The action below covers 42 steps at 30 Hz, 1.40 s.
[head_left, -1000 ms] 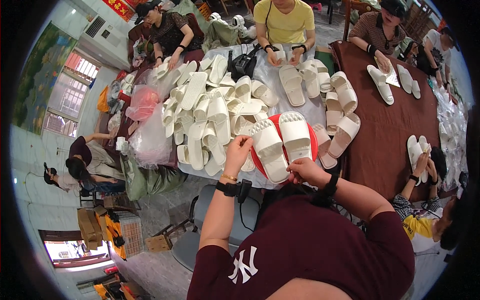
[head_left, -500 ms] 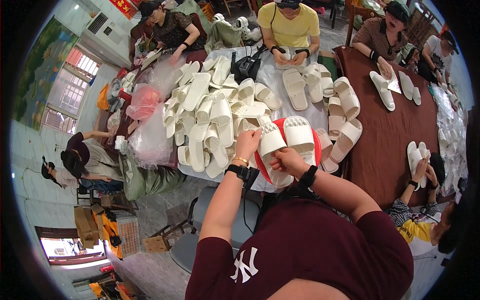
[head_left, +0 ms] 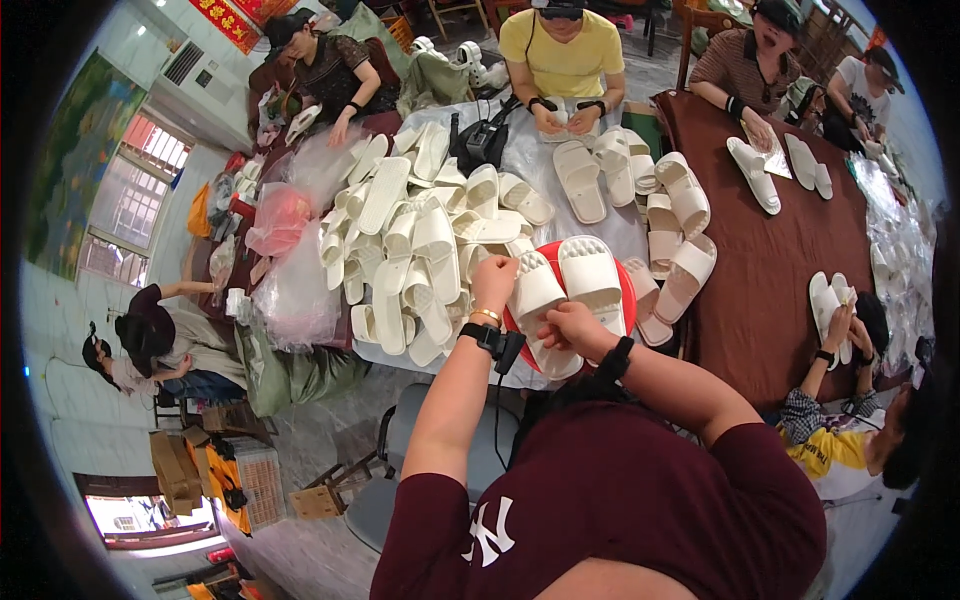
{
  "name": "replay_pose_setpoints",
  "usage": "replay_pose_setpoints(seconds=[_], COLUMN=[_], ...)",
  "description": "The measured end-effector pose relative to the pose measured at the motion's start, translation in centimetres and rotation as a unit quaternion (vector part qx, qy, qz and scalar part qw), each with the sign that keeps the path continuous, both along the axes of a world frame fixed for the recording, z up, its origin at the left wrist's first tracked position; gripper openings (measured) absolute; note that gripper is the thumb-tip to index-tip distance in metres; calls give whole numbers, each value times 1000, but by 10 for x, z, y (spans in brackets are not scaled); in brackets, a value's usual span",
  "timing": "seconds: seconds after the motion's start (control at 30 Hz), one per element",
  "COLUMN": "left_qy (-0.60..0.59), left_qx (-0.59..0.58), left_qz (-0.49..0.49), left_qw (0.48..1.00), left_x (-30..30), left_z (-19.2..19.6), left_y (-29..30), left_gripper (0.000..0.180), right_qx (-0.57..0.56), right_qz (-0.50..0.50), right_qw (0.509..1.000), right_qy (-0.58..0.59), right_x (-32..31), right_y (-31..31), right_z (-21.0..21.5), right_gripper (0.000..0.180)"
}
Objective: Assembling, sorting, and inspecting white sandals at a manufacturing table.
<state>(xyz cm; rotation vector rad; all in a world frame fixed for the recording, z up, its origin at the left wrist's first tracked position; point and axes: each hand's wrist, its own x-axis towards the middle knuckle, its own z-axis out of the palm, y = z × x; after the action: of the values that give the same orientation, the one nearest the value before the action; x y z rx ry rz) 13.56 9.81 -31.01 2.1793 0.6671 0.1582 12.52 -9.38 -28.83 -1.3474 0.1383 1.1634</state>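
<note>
A pair of white slide slippers lies on a round red board [head_left: 629, 300] in front of me. My left hand [head_left: 493, 283] is closed at the outer edge of the left slipper [head_left: 537, 292], near its strap. Curled over that slipper's footbed, just behind the strap, is my right hand [head_left: 574, 328]; its fingertips are bunched, and anything small between them is hidden. The right slipper [head_left: 591, 272] lies beside it, untouched, with its bumpy toe end pointing away from me.
A big heap of white slippers [head_left: 432, 238] covers the table on my left. More slippers [head_left: 684, 270] stand in a row on my right. A black bag [head_left: 482, 143] sits beyond the heap. Several people work around a brown-covered table [head_left: 745, 300]. A grey chair [head_left: 400, 440] is behind my left arm.
The whole view has shifted slightly. My two hands stay at the left slipper in almost the same pose, and the pair has not visibly moved on the red board.
</note>
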Motion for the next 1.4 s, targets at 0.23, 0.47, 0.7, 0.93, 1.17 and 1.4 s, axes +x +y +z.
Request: replay_pose_setpoints(seconds=[0.23, 0.47, 0.7, 0.93, 1.17, 1.4], left_qy=[-195, -220, -178, -121, -119, -87], left_qx=[-39, 3, 19, -30, -31, -25], left_qz=[78, -50, -166, -198, -190, -197], left_qw=[977, 974, 970, 972, 974, 976], left_x=[4, 16, 22, 23, 20, 22], left_z=[31, 32, 26, 26, 22, 15], left_y=[-13, -41, -64, -79, -74, -66], left_gripper=[26, 21, 22, 21, 21, 23], right_qx=[-75, -263, -163, 50, 94, -137], right_qz=[76, 94, 48, 221, 264, 108], right_qw=[976, 722, 615, 668, 704, 546], right_qy=[-191, -633, -770, -708, -652, -820], right_x=[4, 8, -10, -21, -3, 14], right_y=[-76, -125, -114, -91, -82, -91], right_z=[38, 49, 48, 13, 0, 9], right_gripper=[21, 9, 7, 24, 9, 7])
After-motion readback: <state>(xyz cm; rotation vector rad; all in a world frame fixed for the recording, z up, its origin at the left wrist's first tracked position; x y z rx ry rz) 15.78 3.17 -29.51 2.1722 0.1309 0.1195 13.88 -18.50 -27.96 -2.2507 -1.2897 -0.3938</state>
